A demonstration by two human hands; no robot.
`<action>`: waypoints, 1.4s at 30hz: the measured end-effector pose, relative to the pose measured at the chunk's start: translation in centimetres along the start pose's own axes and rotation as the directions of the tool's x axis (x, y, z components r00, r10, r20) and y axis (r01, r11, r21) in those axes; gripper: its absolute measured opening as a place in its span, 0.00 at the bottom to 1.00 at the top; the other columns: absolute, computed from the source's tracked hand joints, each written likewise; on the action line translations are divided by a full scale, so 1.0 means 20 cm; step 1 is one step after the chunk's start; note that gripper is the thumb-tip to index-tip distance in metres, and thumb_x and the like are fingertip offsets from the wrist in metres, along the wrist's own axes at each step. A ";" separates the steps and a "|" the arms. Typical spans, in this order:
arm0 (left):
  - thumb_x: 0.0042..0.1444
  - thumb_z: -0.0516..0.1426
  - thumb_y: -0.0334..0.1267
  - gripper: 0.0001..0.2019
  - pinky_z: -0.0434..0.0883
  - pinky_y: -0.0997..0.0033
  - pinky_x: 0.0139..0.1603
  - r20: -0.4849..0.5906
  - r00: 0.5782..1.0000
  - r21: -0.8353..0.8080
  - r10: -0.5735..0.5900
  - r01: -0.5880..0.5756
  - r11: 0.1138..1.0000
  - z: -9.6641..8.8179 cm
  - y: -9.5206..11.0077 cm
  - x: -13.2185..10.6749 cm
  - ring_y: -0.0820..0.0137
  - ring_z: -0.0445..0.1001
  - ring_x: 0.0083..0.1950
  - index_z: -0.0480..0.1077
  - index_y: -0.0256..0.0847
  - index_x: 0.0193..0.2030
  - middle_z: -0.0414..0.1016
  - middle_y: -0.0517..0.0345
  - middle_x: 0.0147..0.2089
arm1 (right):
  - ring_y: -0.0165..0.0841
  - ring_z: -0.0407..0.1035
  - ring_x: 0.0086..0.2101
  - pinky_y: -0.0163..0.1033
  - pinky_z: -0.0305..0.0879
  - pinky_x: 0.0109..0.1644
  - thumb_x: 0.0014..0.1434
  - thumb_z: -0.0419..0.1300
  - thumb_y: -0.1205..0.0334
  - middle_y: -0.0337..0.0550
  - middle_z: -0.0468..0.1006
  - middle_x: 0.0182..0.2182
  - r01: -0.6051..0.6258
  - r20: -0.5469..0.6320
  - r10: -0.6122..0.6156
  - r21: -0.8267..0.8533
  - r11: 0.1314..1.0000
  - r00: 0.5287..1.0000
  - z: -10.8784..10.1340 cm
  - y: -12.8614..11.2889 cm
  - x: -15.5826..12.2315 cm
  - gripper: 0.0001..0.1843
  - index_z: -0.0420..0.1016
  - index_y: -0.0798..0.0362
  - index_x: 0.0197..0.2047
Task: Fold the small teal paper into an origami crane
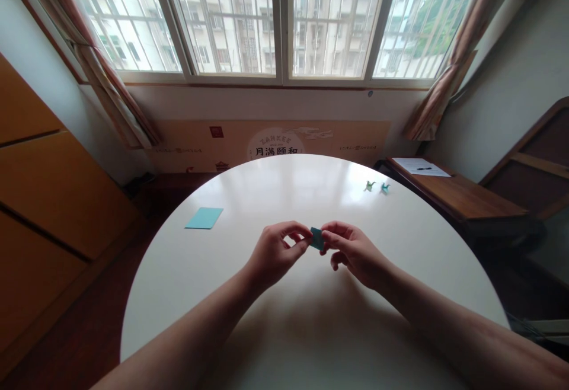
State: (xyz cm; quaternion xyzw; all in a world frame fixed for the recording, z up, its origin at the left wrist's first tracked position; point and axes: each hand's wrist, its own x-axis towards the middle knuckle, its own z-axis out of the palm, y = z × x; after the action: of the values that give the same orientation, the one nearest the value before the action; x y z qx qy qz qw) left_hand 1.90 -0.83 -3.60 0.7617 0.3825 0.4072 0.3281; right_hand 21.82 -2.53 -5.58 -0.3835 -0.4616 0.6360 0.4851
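A small folded piece of teal paper (316, 239) is held up over the middle of the white table, between both hands. My left hand (282, 248) pinches its left edge with thumb and fingertips. On the other edge, my right hand (351, 248) grips it between thumb and index finger, with the lower fingers curled loosely beneath. The fingertips cover the paper's sides, so its exact folds cannot be made out. Farther left lies a flat light-blue stack or sheet of square paper (204, 218). Two small folded paper figures, one green (370, 186) and one teal (384, 188), stand at the far right.
The round white table (186, 295) fills the foreground. Beyond its right edge a wooden side table (484, 197) carries a white paper sheet (411, 166) with a pen (424, 169). An orange-brown cabinet (40, 200) stands at left. A barred window and a printed box (329, 141) are behind.
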 end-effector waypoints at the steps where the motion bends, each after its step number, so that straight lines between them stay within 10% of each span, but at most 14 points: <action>1: 0.56 0.61 0.32 0.06 0.73 0.75 0.26 -0.015 1.000 -0.004 -0.002 0.002 1.000 0.00 0.00 0.00 0.66 0.79 0.35 0.80 0.39 0.38 0.81 0.54 0.34 | 0.34 0.71 0.31 0.31 0.62 0.22 0.51 0.74 0.49 0.42 0.76 0.30 0.005 0.004 -0.005 -0.003 1.000 1.000 0.00 0.00 0.00 0.17 0.78 0.53 0.35; 26: 0.56 0.65 0.35 0.02 0.75 0.73 0.29 -0.027 0.990 0.084 0.137 -0.134 0.987 0.02 0.01 -0.02 0.65 0.78 0.41 0.82 0.42 0.35 0.77 0.48 0.51 | 0.38 0.74 0.36 0.38 0.73 0.31 0.55 0.71 0.50 0.48 0.81 0.35 0.041 0.027 -0.040 -0.067 0.997 0.999 0.02 0.02 -0.02 0.16 0.84 0.53 0.41; 42: 0.58 0.64 0.33 0.03 0.73 0.76 0.29 -0.038 0.994 0.026 0.101 -0.100 0.995 0.03 0.00 -0.02 0.65 0.79 0.42 0.81 0.41 0.36 0.79 0.51 0.44 | 0.39 0.77 0.37 0.40 0.77 0.32 0.53 0.73 0.52 0.48 0.83 0.35 0.112 0.008 -0.112 -0.110 0.988 0.994 0.02 0.02 -0.02 0.16 0.85 0.53 0.42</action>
State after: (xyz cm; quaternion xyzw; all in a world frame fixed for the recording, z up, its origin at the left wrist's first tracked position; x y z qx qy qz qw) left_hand 2.28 -1.22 -3.94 0.7759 0.3547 0.4333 0.2904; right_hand 21.38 -2.95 -5.84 -0.3825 -0.5171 0.5817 0.4979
